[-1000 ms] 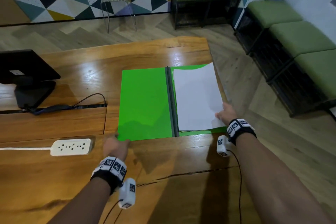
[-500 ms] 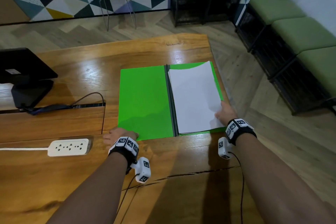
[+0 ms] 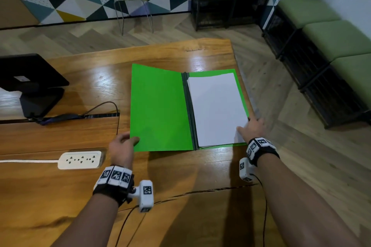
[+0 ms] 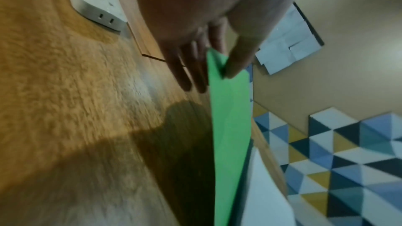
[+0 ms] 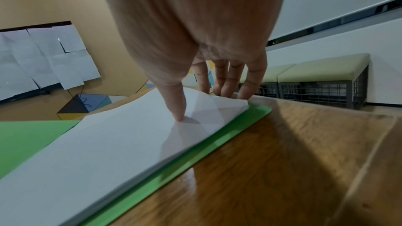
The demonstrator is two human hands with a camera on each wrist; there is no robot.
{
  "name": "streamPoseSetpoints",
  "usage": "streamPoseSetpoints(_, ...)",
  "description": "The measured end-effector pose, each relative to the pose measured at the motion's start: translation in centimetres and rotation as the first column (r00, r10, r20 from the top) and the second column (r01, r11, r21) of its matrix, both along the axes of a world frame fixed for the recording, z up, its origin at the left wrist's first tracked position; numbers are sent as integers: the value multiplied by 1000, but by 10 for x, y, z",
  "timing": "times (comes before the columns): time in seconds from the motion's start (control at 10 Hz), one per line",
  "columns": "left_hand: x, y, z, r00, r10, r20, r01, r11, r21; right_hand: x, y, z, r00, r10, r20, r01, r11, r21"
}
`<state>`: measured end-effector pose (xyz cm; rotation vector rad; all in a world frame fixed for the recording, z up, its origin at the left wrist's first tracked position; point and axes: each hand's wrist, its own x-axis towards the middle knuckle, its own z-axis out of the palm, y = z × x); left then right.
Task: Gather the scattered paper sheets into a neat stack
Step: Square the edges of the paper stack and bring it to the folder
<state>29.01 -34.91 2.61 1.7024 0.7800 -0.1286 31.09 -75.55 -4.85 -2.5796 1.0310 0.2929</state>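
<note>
An open green folder (image 3: 160, 106) lies on the wooden table (image 3: 180, 196), with a stack of white paper sheets (image 3: 216, 106) on its right half against the dark spine. My left hand (image 3: 122, 146) pinches the near left corner of the left cover, thumb on top and fingers beneath, and that cover (image 4: 230, 118) is raised off the table. My right hand (image 3: 251, 128) holds the stack's near right corner. In the right wrist view its thumb presses on the top sheet (image 5: 108, 143), the fingers lie along the right edge, and the corner curls up between them.
A white power strip (image 3: 80, 159) lies left of my left hand. A black monitor stand (image 3: 30, 82) and a cable (image 3: 108, 104) sit further left. The table's right edge runs just past the folder. Green cushioned stools (image 3: 341, 36) stand on the floor to the right.
My left hand has gone from the table beside the folder's near left corner to pinching it, and the left cover has lifted. The paper stack has slid left against the spine.
</note>
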Motion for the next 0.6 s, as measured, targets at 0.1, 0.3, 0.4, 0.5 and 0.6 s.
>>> streamPoseSetpoints(0.1, -11, -19, 15, 984, 28, 176, 53, 895, -443, -3, 0, 4, 1000, 11, 5, -11, 999, 47)
streamPoseSetpoints(0.3, -5, -119, 25, 919, -293, 263, 389, 781, -488, -15, -11, 19, 937, -245, 250, 121, 897, 426)
streamPoseSetpoints(0.4, -8, -157, 7, 782, -605, 150, 618, 718, -320, -23, -27, 15, 864, -482, 144, 246, 655, 714)
streamPoseSetpoints(0.5, -15, -165, -24, 631, -773, -66, 759, 633, -151, -35, -46, 13, 798, -602, 38, 275, 419, 865)
streamPoseSetpoints(0.6, -23, -148, -52, 637, -764, -103, 753, 645, -126, -49, -45, 33, 833, -553, 38, 217, 388, 896)
